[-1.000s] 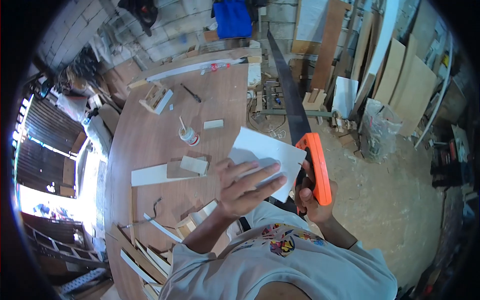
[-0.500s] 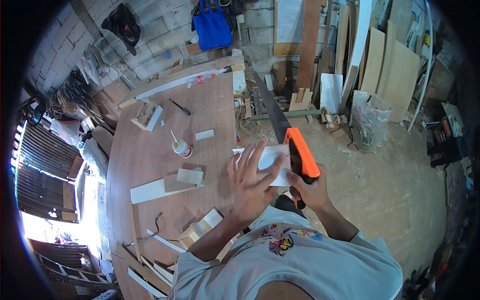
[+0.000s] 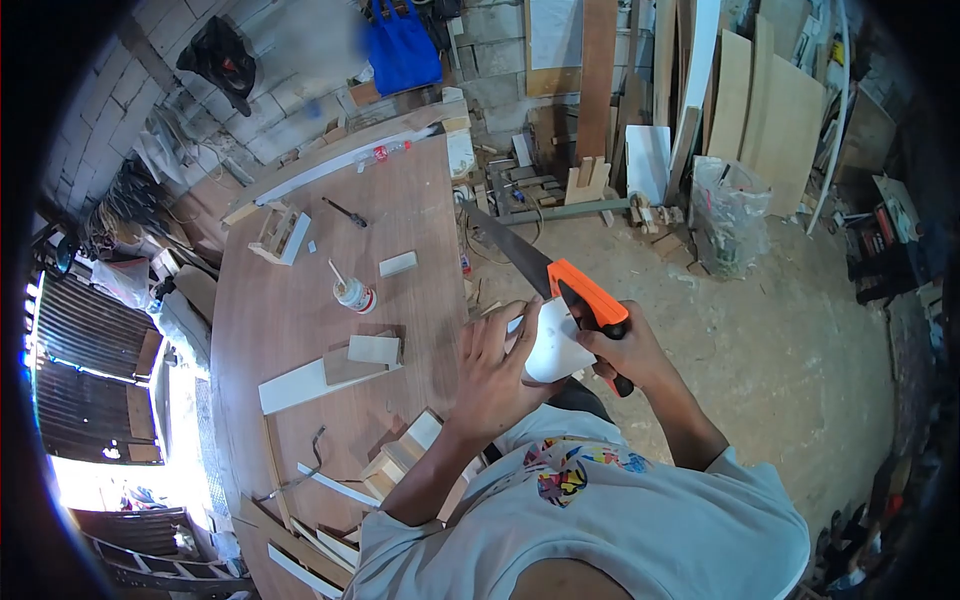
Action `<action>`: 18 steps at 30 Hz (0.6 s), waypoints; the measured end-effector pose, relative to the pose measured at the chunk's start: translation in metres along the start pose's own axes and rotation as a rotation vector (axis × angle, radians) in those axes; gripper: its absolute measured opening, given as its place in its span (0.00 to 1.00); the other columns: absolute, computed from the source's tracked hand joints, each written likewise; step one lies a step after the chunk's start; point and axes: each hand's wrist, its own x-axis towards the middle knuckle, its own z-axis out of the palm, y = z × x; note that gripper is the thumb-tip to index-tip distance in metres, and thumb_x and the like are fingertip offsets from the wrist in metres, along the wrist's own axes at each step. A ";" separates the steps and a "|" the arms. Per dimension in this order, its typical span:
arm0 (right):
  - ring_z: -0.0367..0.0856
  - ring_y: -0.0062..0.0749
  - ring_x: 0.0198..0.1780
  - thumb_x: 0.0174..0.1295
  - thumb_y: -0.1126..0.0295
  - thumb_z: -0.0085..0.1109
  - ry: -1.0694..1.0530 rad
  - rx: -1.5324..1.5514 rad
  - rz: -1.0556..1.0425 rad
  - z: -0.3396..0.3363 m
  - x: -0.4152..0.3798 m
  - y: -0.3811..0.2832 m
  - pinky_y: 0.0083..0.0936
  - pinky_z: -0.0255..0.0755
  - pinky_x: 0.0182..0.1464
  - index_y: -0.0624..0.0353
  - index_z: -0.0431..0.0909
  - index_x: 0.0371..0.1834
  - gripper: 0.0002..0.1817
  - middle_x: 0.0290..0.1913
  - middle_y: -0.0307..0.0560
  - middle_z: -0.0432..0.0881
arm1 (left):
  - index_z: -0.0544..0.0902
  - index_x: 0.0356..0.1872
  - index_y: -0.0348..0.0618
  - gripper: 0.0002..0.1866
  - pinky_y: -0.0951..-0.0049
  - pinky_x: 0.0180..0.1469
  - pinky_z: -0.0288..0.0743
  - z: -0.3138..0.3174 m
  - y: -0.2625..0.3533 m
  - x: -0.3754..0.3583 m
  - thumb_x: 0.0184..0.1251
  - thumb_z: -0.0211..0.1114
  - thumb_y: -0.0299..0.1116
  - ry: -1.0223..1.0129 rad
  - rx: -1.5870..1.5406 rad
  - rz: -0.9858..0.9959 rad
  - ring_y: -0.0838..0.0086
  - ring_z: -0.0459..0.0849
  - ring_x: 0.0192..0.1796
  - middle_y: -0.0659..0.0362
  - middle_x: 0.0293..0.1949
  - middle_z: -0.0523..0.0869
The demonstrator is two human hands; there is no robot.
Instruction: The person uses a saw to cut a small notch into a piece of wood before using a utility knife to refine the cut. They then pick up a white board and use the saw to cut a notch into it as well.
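Note:
My right hand (image 3: 632,348) is wrapped round the orange and black grip of a handsaw (image 3: 590,291). Its dark blade points away to the upper left, past the table's right edge. A small white board (image 3: 556,346) is gripped by my left hand (image 3: 492,365), whose fingers lie over its left side and far edge. The board sits right beside the saw handle, and the right thumb is close to its right edge. Whether the saw teeth touch the board is hidden by the handle and fingers.
The brown table (image 3: 300,330) carries a glue jar (image 3: 355,295) with a stick in it, a screwdriver (image 3: 345,212), white offcuts (image 3: 398,264) and a long white strip (image 3: 292,388). Boards (image 3: 735,95) lean against the wall behind a clear plastic bag (image 3: 730,215) of scraps.
The saw has turned, its blade swinging further left and its handle lying flatter. The white board has tilted and shifted slightly with both hands. The whole view has moved a little.

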 end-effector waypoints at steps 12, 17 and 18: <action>0.66 0.16 0.10 0.55 0.70 0.63 -0.079 0.007 0.006 -0.003 0.004 0.011 0.16 0.56 0.13 0.65 0.76 0.34 0.10 0.13 0.35 0.70 | 0.68 0.65 0.43 0.50 0.61 0.60 0.60 0.003 -0.008 -0.012 0.34 0.79 0.44 -0.059 -0.012 -0.054 0.63 0.69 0.56 0.58 0.56 0.69; 0.64 0.16 0.09 0.57 0.66 0.64 -0.090 0.062 0.039 -0.005 0.003 0.014 0.16 0.55 0.13 0.67 0.78 0.38 0.13 0.12 0.35 0.70 | 0.69 0.63 0.41 0.48 0.63 0.58 0.70 0.008 -0.011 -0.015 0.32 0.80 0.34 -0.035 -0.261 -0.201 0.60 0.75 0.57 0.52 0.54 0.74; 0.64 0.15 0.10 0.58 0.66 0.64 -0.074 0.065 0.042 -0.003 0.002 0.013 0.16 0.55 0.13 0.67 0.78 0.41 0.14 0.13 0.34 0.70 | 0.67 0.64 0.38 0.45 0.64 0.57 0.72 0.008 -0.013 -0.016 0.37 0.77 0.32 -0.028 -0.366 -0.192 0.60 0.77 0.55 0.51 0.52 0.76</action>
